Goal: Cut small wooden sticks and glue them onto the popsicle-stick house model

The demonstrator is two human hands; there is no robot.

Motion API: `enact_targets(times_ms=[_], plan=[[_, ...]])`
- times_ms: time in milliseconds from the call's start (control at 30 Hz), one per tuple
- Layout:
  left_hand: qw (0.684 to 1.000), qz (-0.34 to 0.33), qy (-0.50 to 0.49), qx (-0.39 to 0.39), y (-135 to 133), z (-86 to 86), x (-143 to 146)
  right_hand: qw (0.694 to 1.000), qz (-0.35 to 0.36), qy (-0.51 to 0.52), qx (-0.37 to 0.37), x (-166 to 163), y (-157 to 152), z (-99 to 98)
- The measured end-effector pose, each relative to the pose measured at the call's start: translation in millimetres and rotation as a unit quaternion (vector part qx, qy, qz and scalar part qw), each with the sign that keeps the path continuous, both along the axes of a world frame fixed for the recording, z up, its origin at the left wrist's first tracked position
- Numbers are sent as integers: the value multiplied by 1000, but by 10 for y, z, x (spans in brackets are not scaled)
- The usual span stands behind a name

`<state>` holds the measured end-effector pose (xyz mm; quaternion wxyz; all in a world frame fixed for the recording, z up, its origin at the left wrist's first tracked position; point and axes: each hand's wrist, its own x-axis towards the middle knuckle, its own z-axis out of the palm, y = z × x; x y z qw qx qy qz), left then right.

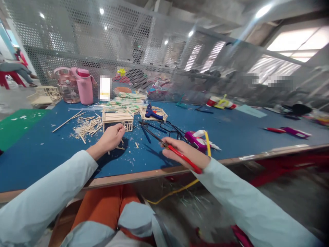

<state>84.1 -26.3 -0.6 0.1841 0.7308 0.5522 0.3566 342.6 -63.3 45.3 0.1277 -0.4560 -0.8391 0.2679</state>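
My left hand (112, 136) is closed, thumb and fingers pressed together, at the near side of a small house-like frame of wooden sticks (117, 116). What its fingers pinch, if anything, is hidden. In my right hand (181, 149) is a red-handled cutting tool (181, 157) with long, dark, narrow jaws pointing left and away. The kind of tool is not plain. Loose stick pieces (89, 127) lie left of the frame. Behind the jaws, a blue glue gun (153, 112) rests on another stick frame (161, 115).
A purple tape measure (196, 140) with yellow tape lies beside my right wrist. Pink bottles (85, 87) and bundled sticks (131, 99) stand or lie at the back, before a perforated metal screen (115, 44). Farther right is a purple-and-red cutter (295, 132). The blue table (231, 133) has a wooden front edge.
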Motion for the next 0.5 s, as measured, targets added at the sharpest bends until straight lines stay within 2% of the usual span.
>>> enact_targets(times_ms=[100, 167, 367, 500], plan=[[993, -105, -57, 18, -84, 29, 82, 998, 19, 33, 41, -174, 86, -25], [987, -138, -78, 24, -111, 42, 121, 996, 41, 52, 53, -277, 139, -53], [984, -134, -109, 36, -154, 101, 149, 984, 127, 128, 9, -445, 188, -103], [987, -121, -98, 42, -168, 138, 143, 980, 137, 143, -12, -473, 183, -87]])
